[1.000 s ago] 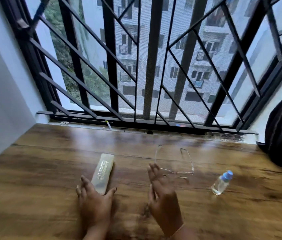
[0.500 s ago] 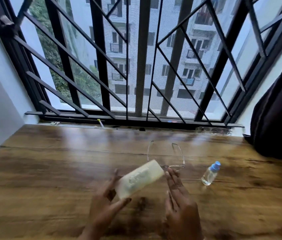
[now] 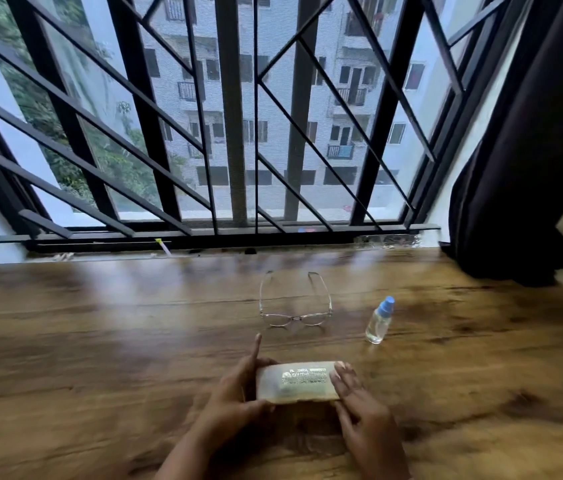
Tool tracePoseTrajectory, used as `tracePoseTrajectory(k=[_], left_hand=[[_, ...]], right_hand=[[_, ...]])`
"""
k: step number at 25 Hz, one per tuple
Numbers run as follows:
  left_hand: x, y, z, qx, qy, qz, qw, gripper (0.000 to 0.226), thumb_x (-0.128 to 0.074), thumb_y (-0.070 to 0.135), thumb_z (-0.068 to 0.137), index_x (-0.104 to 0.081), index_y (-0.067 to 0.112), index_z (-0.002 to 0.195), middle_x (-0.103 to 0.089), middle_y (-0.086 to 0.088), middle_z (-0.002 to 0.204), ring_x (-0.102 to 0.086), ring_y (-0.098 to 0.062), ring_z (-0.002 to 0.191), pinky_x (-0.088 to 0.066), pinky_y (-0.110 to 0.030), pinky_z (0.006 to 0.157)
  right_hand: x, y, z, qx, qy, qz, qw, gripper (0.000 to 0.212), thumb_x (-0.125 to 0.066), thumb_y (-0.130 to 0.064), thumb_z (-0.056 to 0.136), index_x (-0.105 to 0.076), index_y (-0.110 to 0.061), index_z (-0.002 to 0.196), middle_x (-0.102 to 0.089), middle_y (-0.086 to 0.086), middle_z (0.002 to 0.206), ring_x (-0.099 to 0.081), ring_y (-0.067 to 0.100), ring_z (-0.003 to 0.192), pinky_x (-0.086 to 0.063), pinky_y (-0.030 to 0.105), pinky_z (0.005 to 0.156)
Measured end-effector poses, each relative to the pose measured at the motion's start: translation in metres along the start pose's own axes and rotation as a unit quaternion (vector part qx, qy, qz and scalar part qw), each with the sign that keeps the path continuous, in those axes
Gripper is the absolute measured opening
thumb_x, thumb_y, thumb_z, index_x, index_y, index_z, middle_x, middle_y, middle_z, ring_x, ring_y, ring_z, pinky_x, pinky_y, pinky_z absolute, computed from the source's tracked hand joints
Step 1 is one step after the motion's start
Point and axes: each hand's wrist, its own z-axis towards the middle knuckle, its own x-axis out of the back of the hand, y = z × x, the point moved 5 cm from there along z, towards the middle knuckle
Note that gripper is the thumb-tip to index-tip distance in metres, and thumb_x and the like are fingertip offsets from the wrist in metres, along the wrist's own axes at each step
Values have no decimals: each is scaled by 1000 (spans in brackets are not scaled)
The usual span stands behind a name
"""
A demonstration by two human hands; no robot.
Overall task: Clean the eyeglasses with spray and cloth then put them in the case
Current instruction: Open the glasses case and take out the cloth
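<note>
A pale, closed eyeglass case (image 3: 296,382) with printed lettering is held level just above the wooden table (image 3: 100,358), near its front. My left hand (image 3: 235,393) grips the case's left end, index finger pointing up. My right hand (image 3: 359,400) holds the right end. Thin-framed eyeglasses (image 3: 294,318) rest unfolded on the table beyond the case, temples pointing toward the window. A small clear spray bottle (image 3: 378,322) with a blue cap stands to their right. No cloth is visible.
A black window grille (image 3: 231,133) and its sill run along the table's far edge. A dark curtain (image 3: 522,168) hangs at the right, reaching the table's back right corner. A white wall borders the left.
My left hand lifted the case from the table at the left and brought it to the centre, turning it level. My right hand closed onto its right end. Glasses and bottle stayed put.
</note>
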Motion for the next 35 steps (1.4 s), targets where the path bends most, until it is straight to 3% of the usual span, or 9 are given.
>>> tracePoseTrajectory(k=[4,7,10,14,19,22,27,31,35], left_hand=[[-2,-1,2,-15,3,48,999,104,-72,16,62,-11,48,140,-56,23,122,-51,-3,118,-36,-17,102],[-3,-1,1,-24,22,81,996,107,-70,24,62,-1,48,140,-54,23,127,-48,3,119,-33,-19,106],[-1,-2,1,-25,39,83,995,110,-73,27,58,-2,55,138,-53,24,123,-48,2,117,-37,-24,105],[3,-3,2,-31,60,76,995,108,-75,24,55,-10,64,131,-55,27,117,-56,-4,109,-44,-30,100],[2,-3,2,-37,74,59,995,108,-75,21,56,-11,42,141,-61,21,113,-61,-9,105,-47,-31,96],[1,-3,4,-29,80,20,996,109,-72,18,53,-10,32,142,-65,9,109,-62,-9,101,-49,-24,89],[2,-5,7,-6,84,-15,996,114,-72,10,49,-9,32,141,-63,1,115,-62,-11,103,-49,-23,87],[1,-9,8,7,51,-47,998,118,-72,-6,55,0,34,140,-60,-3,119,-61,-15,107,-49,-24,88],[-1,-12,9,10,44,-89,995,115,-67,-14,61,3,33,139,-58,-7,123,-59,-18,113,-47,-27,93]], right_hand=[[0,-2,-2,6,20,-36,999,30,-54,-20,86,-64,-9,112,-58,-4,123,-35,-2,131,-27,10,105],[-2,-10,0,11,13,-76,997,50,-33,-44,95,-67,-10,109,-62,4,121,-47,13,123,-29,15,106],[-12,-24,5,102,5,-131,986,42,-37,-32,96,-68,-6,107,-63,9,120,-53,25,118,-31,29,107],[-20,-36,12,196,-11,-185,963,26,-54,-11,81,-71,-5,99,-70,10,107,-65,22,103,-44,31,100],[-22,-37,21,278,-47,-258,924,35,-39,-6,88,-74,-8,88,-74,10,93,-70,21,88,-57,31,79],[-27,-41,29,306,-124,-319,888,29,-47,-11,72,-74,-8,79,-75,9,84,-71,19,77,-58,28,68],[-21,-49,67,234,-286,-280,886,14,-68,-30,52,-63,-17,55,-65,-2,55,-60,13,46,-40,17,41],[-2,-63,111,123,-411,-214,878,26,-66,-28,77,-72,-10,94,-73,10,89,-62,22,78,-34,23,62],[-4,-33,144,-91,-449,-34,888,22,-75,-23,73,-74,-9,89,-74,6,85,-56,6,63,-47,23,64]])
